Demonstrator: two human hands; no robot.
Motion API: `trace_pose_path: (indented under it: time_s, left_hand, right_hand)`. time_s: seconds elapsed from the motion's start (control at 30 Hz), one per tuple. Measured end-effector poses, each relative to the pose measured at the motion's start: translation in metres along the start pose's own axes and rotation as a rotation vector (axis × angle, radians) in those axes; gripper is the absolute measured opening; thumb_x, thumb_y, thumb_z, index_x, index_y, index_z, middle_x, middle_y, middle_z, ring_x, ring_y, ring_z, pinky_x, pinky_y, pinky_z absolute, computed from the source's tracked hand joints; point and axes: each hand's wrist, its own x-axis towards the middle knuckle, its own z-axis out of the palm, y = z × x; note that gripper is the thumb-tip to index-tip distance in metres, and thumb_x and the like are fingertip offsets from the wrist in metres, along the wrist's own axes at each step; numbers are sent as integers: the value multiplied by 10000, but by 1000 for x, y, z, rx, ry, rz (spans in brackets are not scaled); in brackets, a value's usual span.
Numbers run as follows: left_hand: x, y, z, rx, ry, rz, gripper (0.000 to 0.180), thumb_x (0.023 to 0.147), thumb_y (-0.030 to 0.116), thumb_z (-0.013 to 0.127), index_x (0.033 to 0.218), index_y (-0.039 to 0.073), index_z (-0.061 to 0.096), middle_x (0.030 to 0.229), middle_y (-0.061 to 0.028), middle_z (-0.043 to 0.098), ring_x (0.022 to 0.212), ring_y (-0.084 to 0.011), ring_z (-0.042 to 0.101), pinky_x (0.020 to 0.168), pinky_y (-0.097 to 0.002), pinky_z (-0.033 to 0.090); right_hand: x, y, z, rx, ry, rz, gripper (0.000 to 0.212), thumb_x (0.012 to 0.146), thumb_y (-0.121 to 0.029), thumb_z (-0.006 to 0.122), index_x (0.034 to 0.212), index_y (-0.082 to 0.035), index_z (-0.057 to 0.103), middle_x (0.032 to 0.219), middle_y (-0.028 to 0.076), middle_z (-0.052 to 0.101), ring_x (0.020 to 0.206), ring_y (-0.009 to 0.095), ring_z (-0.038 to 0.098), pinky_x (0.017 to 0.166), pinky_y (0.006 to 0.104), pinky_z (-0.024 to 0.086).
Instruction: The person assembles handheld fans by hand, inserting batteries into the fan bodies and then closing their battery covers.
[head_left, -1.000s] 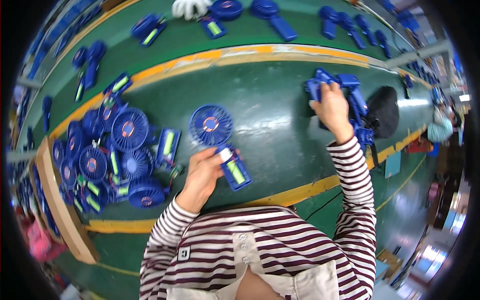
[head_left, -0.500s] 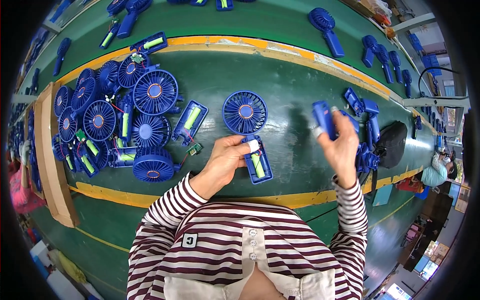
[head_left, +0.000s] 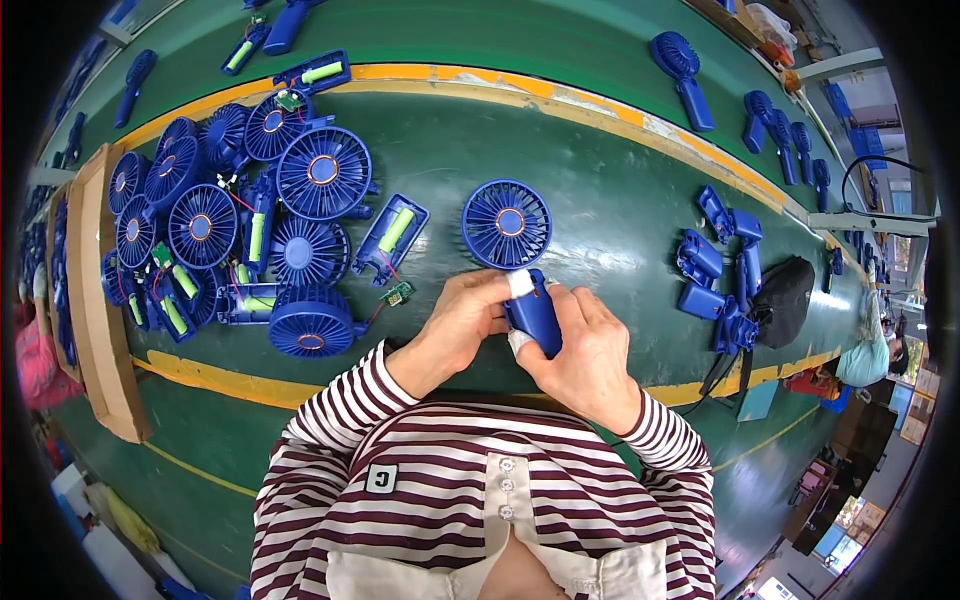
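Observation:
A blue handheld fan (head_left: 507,225) lies in front of me with its round head pointing away. My left hand (head_left: 462,318) grips its handle from the left, the white-wrapped thumb on top. From the right, my right hand (head_left: 588,350) closes round a blue handle cover (head_left: 536,318), which lies over the handle. The green battery seen earlier in this handle is hidden under the cover. Left of my hands lies an open handle shell (head_left: 392,240) with a green battery, wired to a small green circuit board (head_left: 397,294).
Many fans (head_left: 324,172) with exposed batteries are piled at the left beside a cardboard tray (head_left: 97,300). Several loose blue covers (head_left: 702,299) lie at the right, next to a black bag (head_left: 785,303). Beyond a yellow edge, more fans (head_left: 682,75) lie on a green belt.
My right hand has come from the right with a blue cover and laid it over the fan's handle. The left hand still holds the fan. The view has shifted slightly.

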Motion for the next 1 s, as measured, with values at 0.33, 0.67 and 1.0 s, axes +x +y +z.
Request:
trace_pose_path:
  time_s: [0.33,0.67,1.0]
  left_hand:
    - [2,-4,3,77,58,39,228,805,66,574,1022,-3,572,918,-62,597,801,-134,586,702,-275,487]
    - [4,-3,3,24,69,47,202,813,93,587,988,-8,588,904,-66,602,776,-132,586,672,-273,488]
    - [3,6,8,-17,141,79,191,825,119,593,952,-23,596,871,-71,602,750,-135,602,609,-241,508]
  right_hand:
    - [-3,3,18,-88,21,-33,477,561,-137,680,964,70,528,772,148,527,657,292,558,558,370,473]
    - [-3,9,23,-113,18,-91,483,560,-159,688,960,58,526,775,141,523,667,289,549,553,361,474]
    - [2,6,20,-53,92,-113,459,596,-187,728,947,35,533,766,128,530,648,275,552,546,340,474]
